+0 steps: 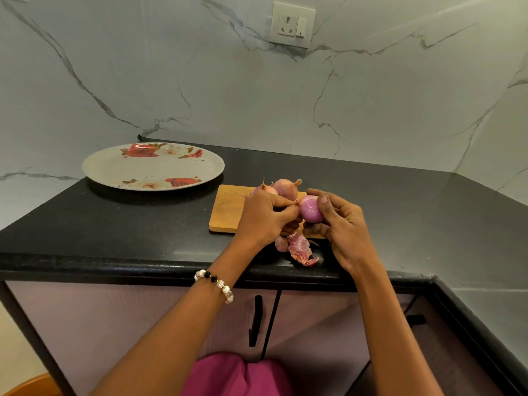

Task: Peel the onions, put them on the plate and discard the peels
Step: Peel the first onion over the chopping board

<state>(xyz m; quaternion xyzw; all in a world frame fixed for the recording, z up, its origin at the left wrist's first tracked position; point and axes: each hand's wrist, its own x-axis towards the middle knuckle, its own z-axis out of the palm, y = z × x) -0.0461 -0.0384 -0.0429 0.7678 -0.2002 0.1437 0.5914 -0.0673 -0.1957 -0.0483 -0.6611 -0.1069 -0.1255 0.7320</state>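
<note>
A mostly peeled purple onion [311,208] is held above the near edge of the wooden cutting board [228,208]. My right hand [341,227] grips it from the right, thumb on top. My left hand [264,214] pinches at its left end with thumb and fingertips. Two unpeeled onions [285,187] lie on the board behind my hands; the left one [264,189] is partly hidden. Loose pink peels [300,248] lie on the black counter below my hands. The floral plate [153,166] sits at the back left with nothing on it.
The black counter [128,221] runs to a marble wall with a socket [293,24]. Cabinet doors with black handles [255,320] are under the counter edge. An orange object [31,385] shows at the bottom left corner.
</note>
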